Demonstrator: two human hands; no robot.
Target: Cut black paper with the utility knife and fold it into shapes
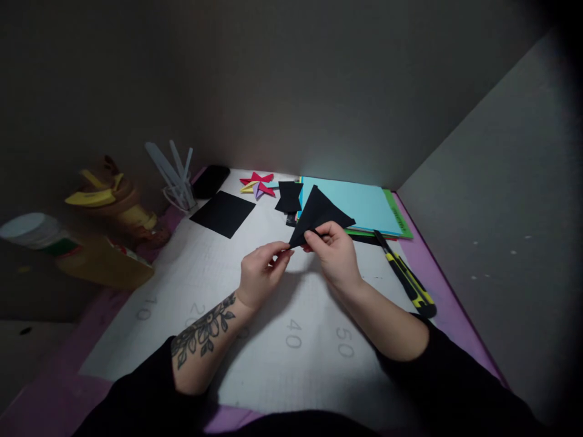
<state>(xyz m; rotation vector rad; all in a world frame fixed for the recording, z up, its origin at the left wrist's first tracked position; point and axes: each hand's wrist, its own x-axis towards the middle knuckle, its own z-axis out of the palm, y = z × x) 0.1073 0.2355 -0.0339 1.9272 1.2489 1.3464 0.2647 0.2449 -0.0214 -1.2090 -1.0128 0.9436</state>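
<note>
Both hands hold a piece of black paper (321,210) folded into a triangle, raised a little above the white mat. My left hand (264,272) pinches its lower left corner between thumb and fingertips. Along the lower edge, my right hand (336,252) grips the paper, thumb in front and fingers curled behind. Beyond the triangle lies a small black folded paper piece (289,196). A flat black paper square (223,213) rests on the mat to the left.
Coloured folded-paper stars (257,184) lie at the back. A stack of coloured paper (350,203) sits behind my right hand, beside a yellow-and-black utility knife (407,276). On the left stand a cup with white sticks (180,191), a phone (212,181) and a glue bottle (104,258).
</note>
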